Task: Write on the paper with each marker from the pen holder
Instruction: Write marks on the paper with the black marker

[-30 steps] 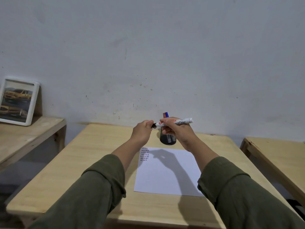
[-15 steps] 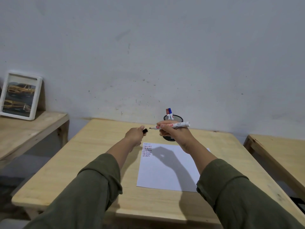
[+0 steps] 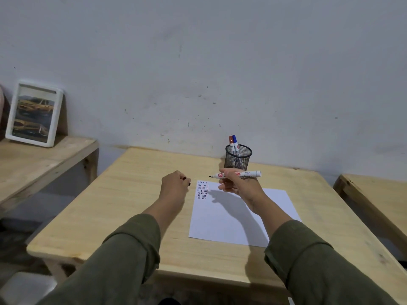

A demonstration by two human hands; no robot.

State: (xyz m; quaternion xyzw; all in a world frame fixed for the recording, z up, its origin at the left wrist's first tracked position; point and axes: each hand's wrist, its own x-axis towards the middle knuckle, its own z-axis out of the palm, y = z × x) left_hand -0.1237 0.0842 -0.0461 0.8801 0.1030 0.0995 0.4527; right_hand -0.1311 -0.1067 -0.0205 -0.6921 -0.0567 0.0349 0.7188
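Since a second ago the two hands have drawn apart: the black cap, then still joined to the marker, now sits off it in the left hand [image 3: 174, 186], which has moved out to the left of the paper. That left hand is curled almost closed, the small black cap [image 3: 187, 181] pinched at its fingertips and poking out on the side toward the sheet. It hovers above the bare wood of the table [image 3: 123, 208], just beside the paper's left edge.

Across from it, the right hand [image 3: 239, 183] is closed round the white marker [image 3: 240, 174], gripping the barrel near its middle. It holds the marker level above the far end of the paper, its uncapped dark tip pointing left toward the other hand and its blunt end sticking out to the right. Both forearms wear olive-green sleeves.

Below the hands lies the white paper [image 3: 222, 223], flat on the table, with rows of short red and dark strokes [image 3: 202, 190] in its far left corner. Behind the right hand stands the black mesh pen holder [image 3: 238, 157], close to the wall, with a red-capped marker [image 3: 230, 142] and a blue-capped marker [image 3: 235, 142] upright inside. Well off to the left, a white-framed picture [image 3: 34, 113] leans against the wall on a second wooden table [image 3: 44, 159].
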